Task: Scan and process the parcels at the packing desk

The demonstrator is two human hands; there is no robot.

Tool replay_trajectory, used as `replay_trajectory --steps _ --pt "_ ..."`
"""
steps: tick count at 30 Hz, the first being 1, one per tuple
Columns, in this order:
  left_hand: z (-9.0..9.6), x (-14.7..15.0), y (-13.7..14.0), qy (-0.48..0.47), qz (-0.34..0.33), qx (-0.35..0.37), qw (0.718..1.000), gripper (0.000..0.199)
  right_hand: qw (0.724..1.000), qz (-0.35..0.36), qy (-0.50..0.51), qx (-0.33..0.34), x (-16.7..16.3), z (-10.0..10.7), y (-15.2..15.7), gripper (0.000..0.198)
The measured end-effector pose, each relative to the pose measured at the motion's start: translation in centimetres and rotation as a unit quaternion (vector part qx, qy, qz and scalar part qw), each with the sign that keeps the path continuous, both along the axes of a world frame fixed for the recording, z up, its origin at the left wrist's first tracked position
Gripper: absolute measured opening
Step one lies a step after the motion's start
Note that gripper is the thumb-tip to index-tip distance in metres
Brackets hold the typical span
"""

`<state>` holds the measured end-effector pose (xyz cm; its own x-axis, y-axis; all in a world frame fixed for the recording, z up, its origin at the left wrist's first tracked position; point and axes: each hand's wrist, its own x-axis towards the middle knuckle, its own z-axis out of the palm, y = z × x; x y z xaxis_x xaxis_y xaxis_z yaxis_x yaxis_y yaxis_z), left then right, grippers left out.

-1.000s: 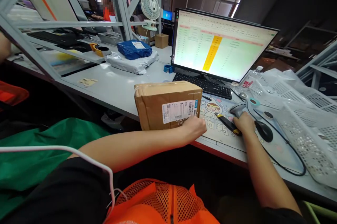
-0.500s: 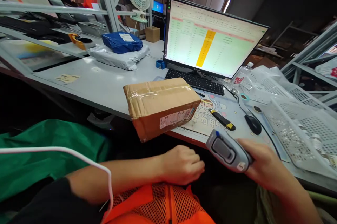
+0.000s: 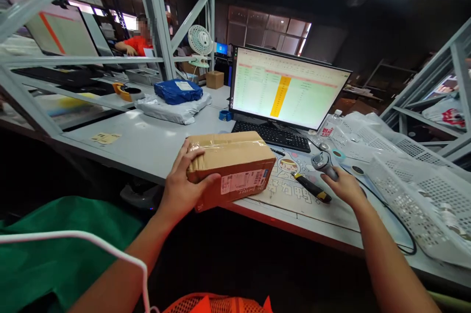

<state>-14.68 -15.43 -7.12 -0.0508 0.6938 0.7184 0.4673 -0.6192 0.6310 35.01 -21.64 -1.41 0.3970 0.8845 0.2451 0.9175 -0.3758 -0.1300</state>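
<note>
A taped cardboard box (image 3: 231,156) sits at the desk's front edge, its near end jutting past it. My left hand (image 3: 186,180) grips the box's left end, thumb on the front side and fingers over the top. A white printed label (image 3: 239,183) is on the side facing me. Over the right part of the desk, my right hand (image 3: 344,185) is closed around the handle of a grey barcode scanner (image 3: 324,161). Between box and scanner lies a black and yellow utility knife (image 3: 312,188) on a cartoon-printed mat (image 3: 281,193).
Behind the box stand a keyboard (image 3: 272,135) and a monitor (image 3: 287,90) showing a spreadsheet. Blue (image 3: 178,91) and white parcels (image 3: 172,109) lie at the back left. White perforated baskets (image 3: 415,205) take up the right side. Beyond the metal frame (image 3: 152,23), a person in red (image 3: 138,43) sits.
My left hand has gone from in front of my body to the box and taken hold of its left end. My right hand has carried the scanner forward over the desk. The view has tilted up.
</note>
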Motion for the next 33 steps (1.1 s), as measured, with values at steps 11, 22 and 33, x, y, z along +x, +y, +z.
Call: replay_trajectory --steps 11,22,33 --pt "-0.9 -2.5 6.2 -0.112 -0.163 0.064 0.978 0.044 0.995 -0.078 -0.005 -0.055 3.3 -3.9 4.5 0.068" --pt "-1.2 -2.2 6.7 -0.116 -0.167 0.115 0.972 0.035 0.999 0.031 0.013 -0.037 -2.8 -0.9 17.5 0.058" --pt "-1.7 -2.3 6.8 -0.108 -0.168 0.115 0.973 0.036 0.996 -0.025 0.032 -0.079 -4.3 -4.5 22.2 0.056"
